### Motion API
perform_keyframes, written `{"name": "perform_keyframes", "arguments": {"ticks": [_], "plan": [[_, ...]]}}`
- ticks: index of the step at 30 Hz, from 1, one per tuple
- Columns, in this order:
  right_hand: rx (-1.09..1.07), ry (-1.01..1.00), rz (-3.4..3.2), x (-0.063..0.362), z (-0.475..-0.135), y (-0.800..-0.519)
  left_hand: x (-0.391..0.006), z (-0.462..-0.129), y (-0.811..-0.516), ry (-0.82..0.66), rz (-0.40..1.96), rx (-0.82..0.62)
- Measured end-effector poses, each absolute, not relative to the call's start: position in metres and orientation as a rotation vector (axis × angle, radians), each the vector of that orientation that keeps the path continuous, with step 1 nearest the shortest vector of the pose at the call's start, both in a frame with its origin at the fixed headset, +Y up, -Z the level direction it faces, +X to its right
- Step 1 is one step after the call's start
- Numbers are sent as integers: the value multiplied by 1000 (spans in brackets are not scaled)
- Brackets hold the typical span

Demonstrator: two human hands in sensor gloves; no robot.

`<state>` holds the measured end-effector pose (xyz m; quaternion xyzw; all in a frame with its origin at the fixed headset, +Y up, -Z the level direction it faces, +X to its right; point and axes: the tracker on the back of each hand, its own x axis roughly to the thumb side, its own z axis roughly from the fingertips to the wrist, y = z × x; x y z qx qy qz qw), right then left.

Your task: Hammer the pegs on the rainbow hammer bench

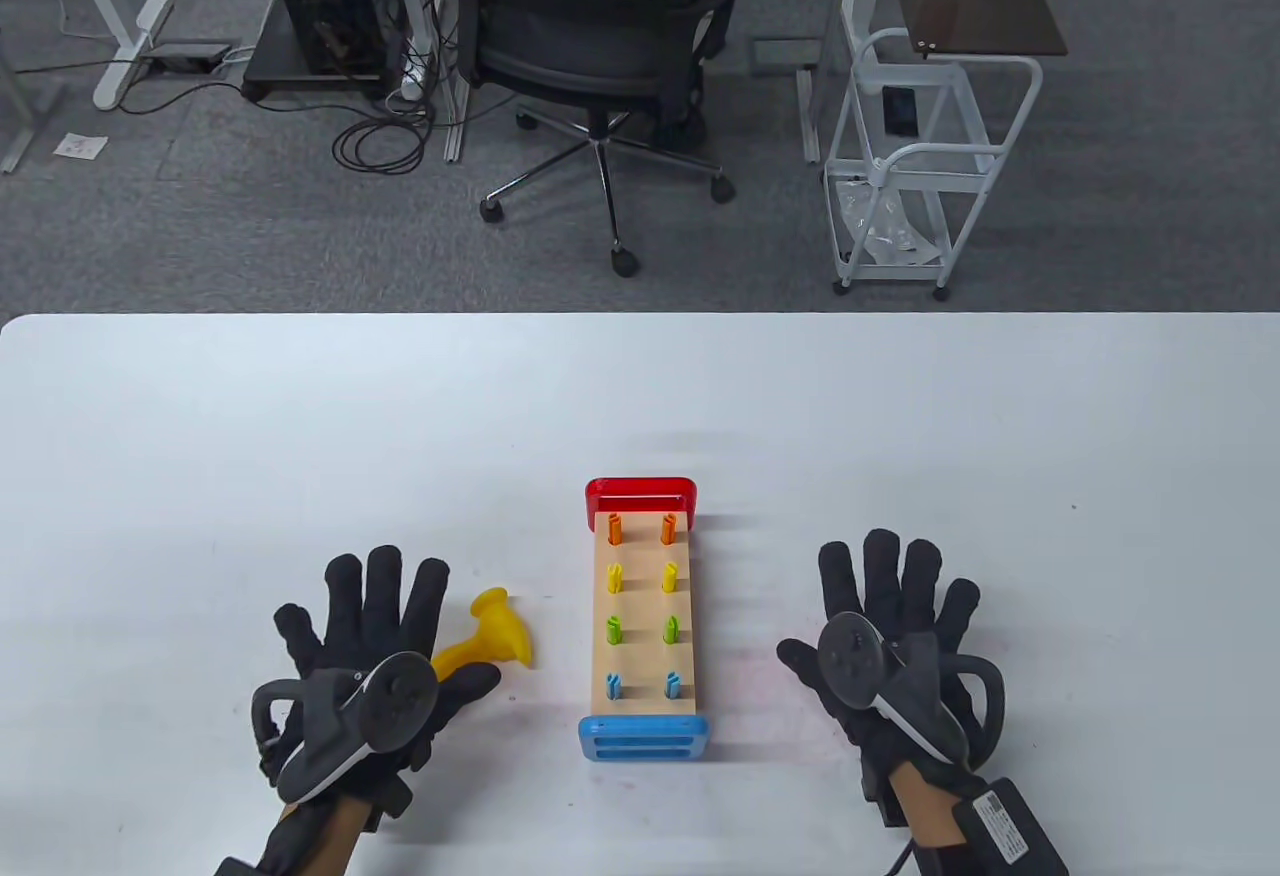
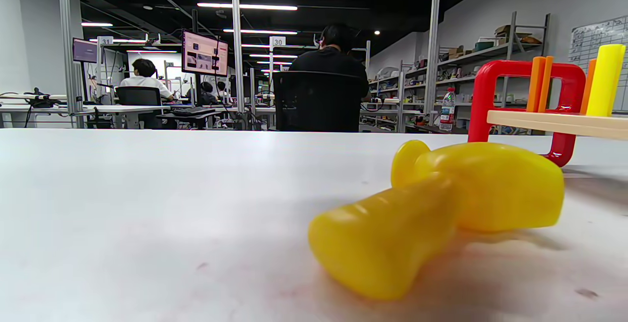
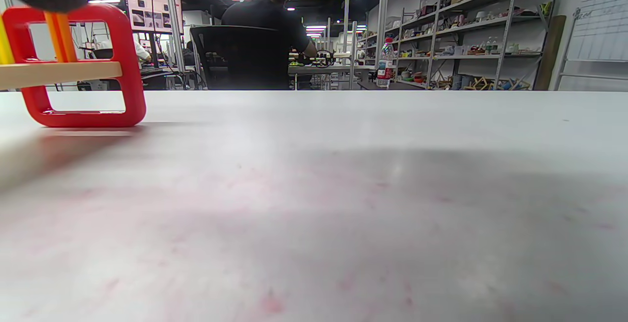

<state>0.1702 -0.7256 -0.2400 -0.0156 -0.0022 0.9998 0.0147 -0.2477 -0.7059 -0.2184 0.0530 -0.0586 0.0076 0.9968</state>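
Rainbow hammer bench (image 1: 644,616) at table centre on white table (image 1: 640,396), long axis running away from the viewer: red end frame (image 1: 641,496) far, blue end frame (image 1: 645,738) near, pale wooden deck between. Eight pegs in two columns, all standing proud of the deck: orange pegs (image 1: 641,528) farthest, then yellow pegs (image 1: 641,576), green pegs (image 1: 643,629), blue pegs (image 1: 645,685) nearest.

Yellow hammer (image 1: 487,637) lying on its side just left of the bench, apart from it, handle end pointing toward the left hand; in the left wrist view, hammer (image 2: 436,209) close and slightly blurred, bench end behind it.

Left hand (image 1: 365,651) flat on the table, fingers spread wide, gripping nothing, thumb right beside the hammer handle; contact not discernible.

Right hand (image 1: 890,636) flat on the table right of the bench, fingers spread wide, gripping nothing, apart from the bench.
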Motion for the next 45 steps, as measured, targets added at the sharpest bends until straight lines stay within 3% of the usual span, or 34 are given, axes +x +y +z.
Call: {"name": "perform_keyframes", "arguments": {"ticks": [31,45], "plan": [[-146,19,3061,185,-238,-725,-240,-218,-709,-156,74,79],[-124,55,2985,186,-239,-726,-231,-229,-748,-101,-13,-147]]}}
